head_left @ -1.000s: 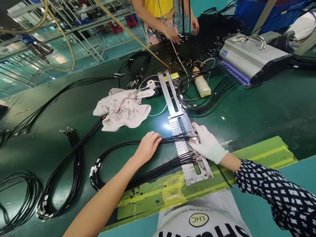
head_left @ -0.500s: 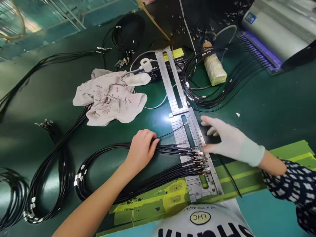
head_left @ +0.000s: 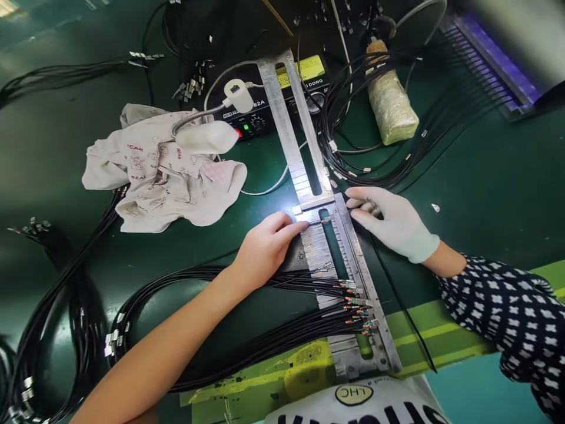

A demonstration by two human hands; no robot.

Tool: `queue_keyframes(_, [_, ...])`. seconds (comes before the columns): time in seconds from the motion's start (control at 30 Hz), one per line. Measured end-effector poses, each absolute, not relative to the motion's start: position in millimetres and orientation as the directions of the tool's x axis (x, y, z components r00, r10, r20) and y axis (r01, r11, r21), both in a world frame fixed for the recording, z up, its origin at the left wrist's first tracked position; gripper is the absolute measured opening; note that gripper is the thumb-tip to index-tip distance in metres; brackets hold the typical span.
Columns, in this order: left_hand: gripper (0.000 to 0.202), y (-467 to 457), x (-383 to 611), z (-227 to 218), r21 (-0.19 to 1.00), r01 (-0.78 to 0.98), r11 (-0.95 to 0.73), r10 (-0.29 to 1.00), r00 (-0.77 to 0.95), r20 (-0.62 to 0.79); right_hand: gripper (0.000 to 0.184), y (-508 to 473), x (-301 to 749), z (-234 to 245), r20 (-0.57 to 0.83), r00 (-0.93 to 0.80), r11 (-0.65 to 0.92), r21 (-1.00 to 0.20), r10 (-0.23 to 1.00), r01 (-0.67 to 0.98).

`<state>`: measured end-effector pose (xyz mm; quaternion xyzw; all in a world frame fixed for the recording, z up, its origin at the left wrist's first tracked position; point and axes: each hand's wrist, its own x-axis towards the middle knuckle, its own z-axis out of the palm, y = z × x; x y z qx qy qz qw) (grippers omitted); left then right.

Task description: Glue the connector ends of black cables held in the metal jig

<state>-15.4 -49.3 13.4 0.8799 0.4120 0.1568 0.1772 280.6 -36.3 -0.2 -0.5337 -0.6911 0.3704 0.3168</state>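
My bare left hand (head_left: 269, 247) is closed, thumb and fingers pinching a thin black cable (head_left: 314, 223) over the slotted metal fixture (head_left: 312, 247). The cable's connector end (head_left: 326, 219) lies across the fixture's long slot. My right hand (head_left: 388, 221), in a white glove, hovers at the fixture's right edge. Its index finger and thumb are apart and the other fingers curl; nothing shows between them. Below my left hand, a bundle of black cables (head_left: 304, 281) rests on the fixture, with stripped coloured wire ends and connectors (head_left: 359, 303) in a row.
A crumpled printed cloth (head_left: 163, 171) and a lamp head (head_left: 212, 136) lie left of a black control box (head_left: 251, 121). More black cables (head_left: 379, 179) coil behind the fixture, beside a wrapped yellowish block (head_left: 392, 109). A purple-edged roll (head_left: 498, 65) stands far right.
My left hand has moved right and up along the fixture with the cable, whose end lies over the slot. My right hand has shifted slightly left and up. The view has also shifted.
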Motion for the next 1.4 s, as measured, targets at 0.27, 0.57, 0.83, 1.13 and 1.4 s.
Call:
queue_keyframes(0.27, [0.035, -29, -15, 14, 0.480, 0.602, -0.637, 0.739, 0.655, 0.159, 0.037, -34, 280, -3, 0.054, -0.235, 0.173, -0.835, 0.970, 0.523])
queue_keyframes(0.57, [0.027, -37, -19, 6, 0.534, 0.597, -0.599, 0.771, 0.610, 0.183, 0.035, -34, 279, -2, 0.047, -0.230, 0.164, -0.838, 0.972, 0.521])
queue_keyframes(0.83, [0.035, -45, -28, 2, 0.571, 0.651, -0.500, 0.841, 0.522, 0.141, 0.033, -33, 279, 0, 0.053, -0.223, 0.167, -0.831, 0.973, 0.530])
queue_keyframes(1.13, [0.041, -45, -33, 0, 0.478, 0.668, -0.571, 0.796, 0.593, 0.123, 0.032, -32, 279, 0, 0.068, -0.217, 0.176, -0.830, 0.974, 0.529])
queue_keyframes(1.4, [0.037, -67, -28, 25, 0.290, 0.723, -0.627, 0.765, 0.643, 0.051, 0.030, -33, 277, -2, 0.099, -0.194, 0.191, -0.818, 0.976, 0.542])
